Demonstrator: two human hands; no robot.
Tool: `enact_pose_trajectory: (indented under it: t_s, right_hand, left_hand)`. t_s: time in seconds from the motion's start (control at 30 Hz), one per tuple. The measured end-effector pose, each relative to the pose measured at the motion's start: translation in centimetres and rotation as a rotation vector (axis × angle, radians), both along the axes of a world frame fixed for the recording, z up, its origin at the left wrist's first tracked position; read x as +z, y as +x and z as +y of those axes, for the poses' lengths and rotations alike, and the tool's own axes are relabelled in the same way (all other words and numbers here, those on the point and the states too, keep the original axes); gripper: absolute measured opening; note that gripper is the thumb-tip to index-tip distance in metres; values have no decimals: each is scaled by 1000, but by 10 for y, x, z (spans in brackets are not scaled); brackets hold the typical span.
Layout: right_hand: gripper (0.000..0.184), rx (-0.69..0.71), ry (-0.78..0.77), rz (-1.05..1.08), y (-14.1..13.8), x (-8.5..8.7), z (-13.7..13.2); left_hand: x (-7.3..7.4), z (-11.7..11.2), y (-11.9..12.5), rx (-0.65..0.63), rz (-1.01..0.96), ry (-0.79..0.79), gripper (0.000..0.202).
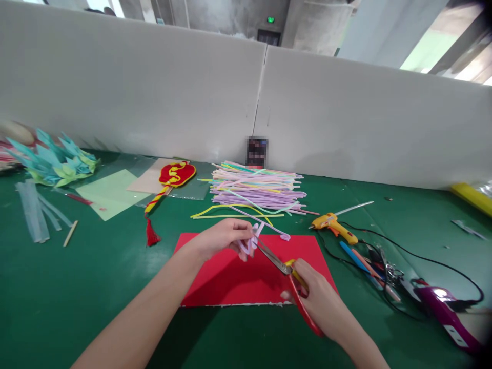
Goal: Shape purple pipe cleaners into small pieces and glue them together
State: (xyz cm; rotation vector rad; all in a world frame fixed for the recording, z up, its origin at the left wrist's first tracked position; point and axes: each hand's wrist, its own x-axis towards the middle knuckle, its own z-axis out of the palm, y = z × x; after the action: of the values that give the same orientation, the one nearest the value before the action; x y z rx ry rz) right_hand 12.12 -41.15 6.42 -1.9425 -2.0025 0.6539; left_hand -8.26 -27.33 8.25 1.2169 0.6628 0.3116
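Note:
My left hand is closed, pinching a bent lilac pipe cleaner above a red sheet on the green table. My right hand grips red-and-yellow scissors, fingers through the handles. The scissor blades point up-left and reach the pipe cleaner just beside my left fingertips. A loose lilac strand trails right from the piece across the sheet's top edge.
A pile of pastel pipe cleaners lies behind the sheet. A yellow glue gun with black cord, pens and a purple tool sit right. A red fan with tassel, green paper, teal paper flowers and glue sticks lie left. White partitions wall the back.

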Motion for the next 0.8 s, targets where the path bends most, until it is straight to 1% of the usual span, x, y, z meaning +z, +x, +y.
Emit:
enact_pose_trajectory:
  t_s: [0.17,0.27,0.4,0.53,0.67,0.8]
  right_hand:
    - [22,-42,30,-18,5,1,0]
    - [24,-51,19,-26,9,0,0]
    - [25,-34,1,-26,7,-2,1]
    - [24,-27,-13,-3,2,-1,1]
    - [19,14,0,14,-1,1,0]
    - [19,28,40,-24,-1,4,-1]
  left_hand:
    - [3,1,-2,31,-77,13,18]
    - [6,2,-4,23,-103,5,19]
    - [7,0,-4,-5,-89,-16,19]
    - [5,-1,-2,-39,-77,-53,19]
    - [4,-3,0,-7,-34,-52,19]
    - [8,-5,2,3,21,-26,22]
